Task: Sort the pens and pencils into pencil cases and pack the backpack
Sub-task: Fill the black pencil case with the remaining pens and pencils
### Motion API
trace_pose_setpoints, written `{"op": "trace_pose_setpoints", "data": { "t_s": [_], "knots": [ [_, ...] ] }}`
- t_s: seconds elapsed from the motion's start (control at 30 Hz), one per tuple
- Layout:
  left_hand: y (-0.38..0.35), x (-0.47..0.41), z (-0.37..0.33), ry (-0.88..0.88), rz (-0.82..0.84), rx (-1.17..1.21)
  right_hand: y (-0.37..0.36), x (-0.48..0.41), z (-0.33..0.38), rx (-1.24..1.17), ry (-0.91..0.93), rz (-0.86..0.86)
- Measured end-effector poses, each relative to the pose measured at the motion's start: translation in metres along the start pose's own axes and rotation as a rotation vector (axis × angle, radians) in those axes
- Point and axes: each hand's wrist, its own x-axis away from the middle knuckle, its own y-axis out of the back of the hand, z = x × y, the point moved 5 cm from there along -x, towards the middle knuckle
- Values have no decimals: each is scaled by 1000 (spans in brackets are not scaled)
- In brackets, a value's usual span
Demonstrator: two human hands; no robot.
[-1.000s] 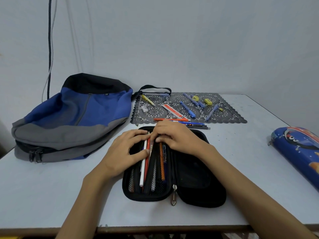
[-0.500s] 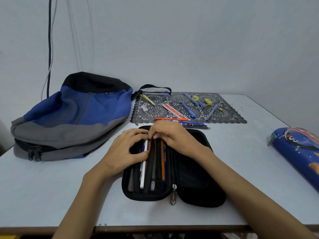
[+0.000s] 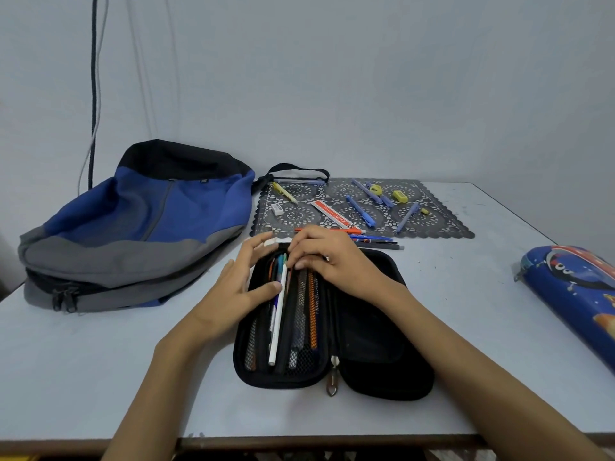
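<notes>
Head view: we seat pens (image 3: 279,314) in the pencil case (image 3: 382,361) at 6 o'clock; left hand (image 3: 239,287) spread wide; right hand (image 3: 336,264) bent over pen tops, grip indeterminate; next fetch, probably: loose pens (image 3: 361,212), 12 o'clock.

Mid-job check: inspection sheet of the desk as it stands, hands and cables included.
Surface: white table, lace mat at the far side.
Job's things: open black pencil case holds pens, white pen on top; loose pens on the mat; blue pencil case at right; backpack lying at left.
Clutter: eraser, yellow sharpener on the mat.
Hands: left hand open, thumb by the white pen; right hand fingertips on the pens' far ends, grip unclear.
Cables: dark cable hangs down the wall.
Surroundings: plain wall.
</notes>
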Motion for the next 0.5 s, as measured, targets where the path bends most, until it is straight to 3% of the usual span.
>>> {"op": "trace_pose_setpoints", "data": {
  "t_s": [0.3,0.4,0.5],
  "knots": [
    [-8,-2,7,39,54,46,-3,0,3,-8,3,14],
    [-1,-3,2,42,-82,63,-4,0,2,23,-47,48],
    [12,-1,2,50,-300,-131,-3,1,1,65,-80,76]
  ]
}}
